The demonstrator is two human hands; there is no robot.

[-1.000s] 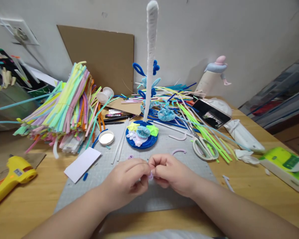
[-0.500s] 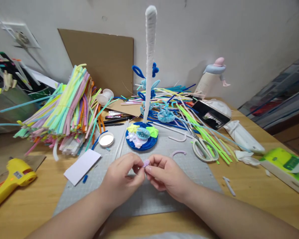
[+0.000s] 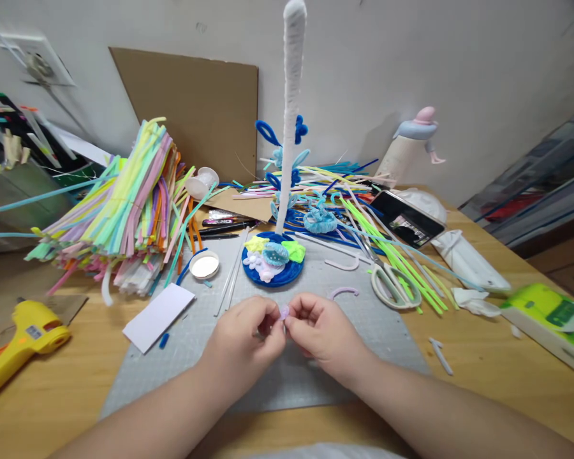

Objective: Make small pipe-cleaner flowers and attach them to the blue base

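Lilac fuzzy piece [image 3: 285, 311] found above the grey cutting mat [image 3: 301, 386], in front of the blue round base [image 3: 289, 275], with left hand [image 3: 243, 336] and right hand [image 3: 324, 333] each pinching it by the fingertips, presumably because so small a part needs steadying from both sides

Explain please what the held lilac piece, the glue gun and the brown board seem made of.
Lilac piece: perhaps fuzzy chenille, by its soft look; too small to confirm.
Glue gun: probably hard plastic, smooth sheen.
Board: likely cardboard, matt, plain brown.
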